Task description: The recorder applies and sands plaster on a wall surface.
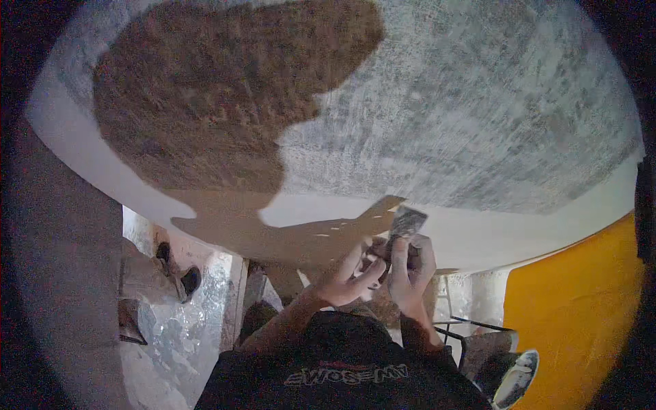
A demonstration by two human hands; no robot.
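Close to the near edge of a large, broad white surface (pixel 478 236) with grey, dusty, scuffed patches, my two hands are together. My right hand (pixel 413 270) pinches a small dark grey rectangular sheet, seemingly sandpaper (pixel 410 220), between thumb and fingers; it has pale smudges and stands up past the fingertips. Just left of it, my left hand (pixel 352 275) is curled, its fingertips near the lower part of the sheet. What those fingers hold, if anything, is hidden. Pale dust seems to coat the fingers. A large brown shadow falls across the surface's left part.
At the left, another person's legs and dark shoes (pixel 190 283) show on the shiny, blotchy floor (pixel 174 355). An orange-yellow sheet (pixel 574 307) hangs at the right. A black metal frame (pixel 456 320) and a dark shoe with a pale edge (pixel 517 379) are lower right.
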